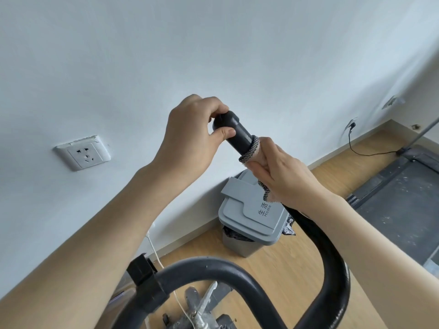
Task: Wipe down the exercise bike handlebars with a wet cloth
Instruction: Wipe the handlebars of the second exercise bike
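The black curved tubular handlebar [240,136] of the exercise bike rises from the lower frame edge to a capped end at centre frame. The pale cloth with a speckled grey edge [249,150] is wrapped round the bar just below that end, so that it contacts the full circumference. The right hand [285,176] holds it there, fingers curled and clamped on cloth and bar together. The left hand [190,134] pinches the end cap between thumb and curled fingers, apparently to steady the bar against the wiping load. Whether the cloth is wet cannot be told. Beyond the bar, a grey lidded plastic bin [251,217] stands on the wooden floor [297,257] against the white wall, which carries a white socket [83,153].
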